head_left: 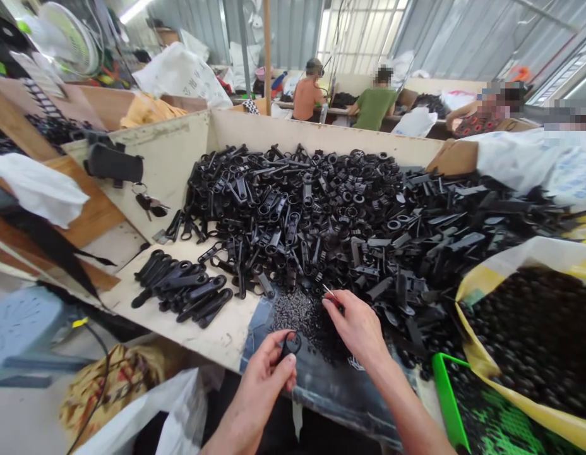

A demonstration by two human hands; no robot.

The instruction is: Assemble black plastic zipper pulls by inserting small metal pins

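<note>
My left hand point(274, 373) pinches a black plastic part with a ring-shaped end point(292, 344) between thumb and fingers, above the front edge of the work surface. Just up and to the right, my right hand point(357, 322) is closed on a thin metal-tipped tool point(327, 289), its kind too small to make out. Below the tool, tiny loose pieces point(293, 309) lie spread on a dark blue cloth point(257, 335). Beyond both hands rises a large heap of black plastic parts point(293, 208). Left of the cloth, several long black ring-ended pieces point(189, 287) lie side by side.
A yellow-rimmed sack of small black pieces point(477, 354) stands at right, beside a green tray point(449, 404). Pale boards point(321, 129) wall the heap. Keys point(151, 203) hang at left. Several people point(376, 104) sit in the background.
</note>
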